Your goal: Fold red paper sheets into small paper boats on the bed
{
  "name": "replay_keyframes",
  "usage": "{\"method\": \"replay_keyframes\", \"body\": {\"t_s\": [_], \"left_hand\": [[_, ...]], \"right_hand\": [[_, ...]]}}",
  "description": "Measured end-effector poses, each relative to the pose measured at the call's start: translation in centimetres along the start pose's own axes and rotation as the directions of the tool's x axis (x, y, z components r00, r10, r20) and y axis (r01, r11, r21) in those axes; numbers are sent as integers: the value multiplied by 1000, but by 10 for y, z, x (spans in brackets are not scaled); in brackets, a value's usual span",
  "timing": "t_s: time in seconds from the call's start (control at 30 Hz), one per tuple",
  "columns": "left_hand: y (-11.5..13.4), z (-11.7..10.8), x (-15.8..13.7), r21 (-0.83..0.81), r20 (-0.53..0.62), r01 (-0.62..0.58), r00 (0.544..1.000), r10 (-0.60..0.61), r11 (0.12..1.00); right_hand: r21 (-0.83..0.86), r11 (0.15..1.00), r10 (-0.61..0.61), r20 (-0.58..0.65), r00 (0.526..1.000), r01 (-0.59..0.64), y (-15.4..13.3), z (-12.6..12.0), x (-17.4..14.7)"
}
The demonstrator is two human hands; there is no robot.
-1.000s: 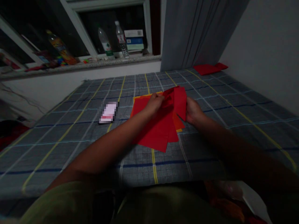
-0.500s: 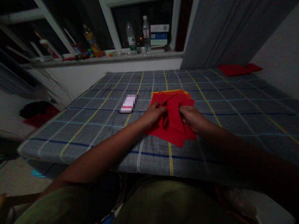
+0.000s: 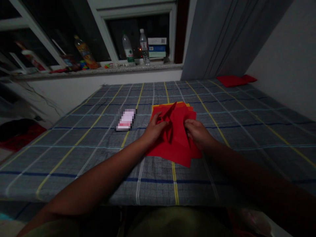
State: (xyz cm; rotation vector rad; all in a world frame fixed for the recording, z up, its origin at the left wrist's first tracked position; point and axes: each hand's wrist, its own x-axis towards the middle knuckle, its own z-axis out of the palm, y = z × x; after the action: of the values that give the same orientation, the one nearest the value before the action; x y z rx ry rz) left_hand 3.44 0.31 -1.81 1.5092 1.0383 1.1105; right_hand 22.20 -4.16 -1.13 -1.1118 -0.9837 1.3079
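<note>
Red paper [image 3: 176, 123], partly folded, stands up off a loose stack of red sheets [image 3: 170, 156] on the checked cloth. An orange sheet [image 3: 155, 106] shows beneath the stack's far edge. At the left side my left hand [image 3: 155, 129] has its thumb and forefinger around a raised, creased part of the paper; its other fingers are hidden. Opposite, my right hand [image 3: 197, 132] is closed, pinching the paper's right edge between thumb and curled fingers. Dim light and blur hide the exact folds.
Left of the stack lies a phone [image 3: 125, 119] with a blurred-out screen. A red packet [image 3: 235, 80] rests at the far right corner. Bottles [image 3: 144, 47] and stacked boxes [image 3: 157, 47] stand on the windowsill [image 3: 103, 70] behind the checked surface [image 3: 93, 164].
The view has shifted, so the scene sits lower and further left. My left thumb and forefinger have spread wider, and a flap of the red paper stands more upright.
</note>
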Motion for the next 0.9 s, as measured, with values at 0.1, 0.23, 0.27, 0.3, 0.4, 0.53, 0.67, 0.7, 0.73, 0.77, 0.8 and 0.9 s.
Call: {"method": "replay_keyframes", "body": {"t_s": [0.1, 0.23, 0.27, 0.3, 0.4, 0.53, 0.67, 0.7, 0.73, 0.77, 0.8, 0.9], "left_hand": [[5, -4, -5, 69, -35, -30, 999, 33, 997], [15, -5, -14, 191, -16, -130, 991, 135, 973], [16, -5, -16, 208, -14, -150, 988, 156, 967], [16, -6, -17, 222, -16, -169, 984, 177, 960], [14, -6, -20, 259, -39, -224, 970, 242, 940], [10, -7, -21, 287, -52, -290, 947, 317, 913], [10, -6, -24, 315, -42, -333, 931, 363, 889], [11, -6, -25, 319, -41, -337, 929, 368, 886], [11, -5, -26, 320, -42, -339, 928, 371, 885], [11, -5, -26, 319, -44, -339, 928, 371, 885], [11, -5, -26, 318, -46, -338, 928, 370, 886], [11, -6, -26, 318, -50, -337, 927, 371, 886]], "right_hand": [[10, 1000, 10, 23, 1000, -10, 0, 1, -2], [44, 999, 7, 47, 999, -9, -3, 2, -5], [42, 999, 10, 55, 998, -12, -4, 3, -6], [35, 999, 14, 65, 998, -16, -4, 3, -7], [31, 999, 31, 82, 996, -34, -4, 3, -9], [69, 997, 39, 81, 996, -45, -2, 3, -9], [58, 997, 43, 85, 995, -48, 1, 4, -8], [49, 998, 39, 80, 996, -43, 2, 4, -8], [38, 999, 35, 76, 997, -38, 2, 4, -8], [28, 999, 30, 72, 997, -32, 2, 4, -8], [20, 999, 24, 71, 997, -25, 2, 4, -8], [13, 1000, 3, 73, 997, -4, 1, 4, -9]]}}
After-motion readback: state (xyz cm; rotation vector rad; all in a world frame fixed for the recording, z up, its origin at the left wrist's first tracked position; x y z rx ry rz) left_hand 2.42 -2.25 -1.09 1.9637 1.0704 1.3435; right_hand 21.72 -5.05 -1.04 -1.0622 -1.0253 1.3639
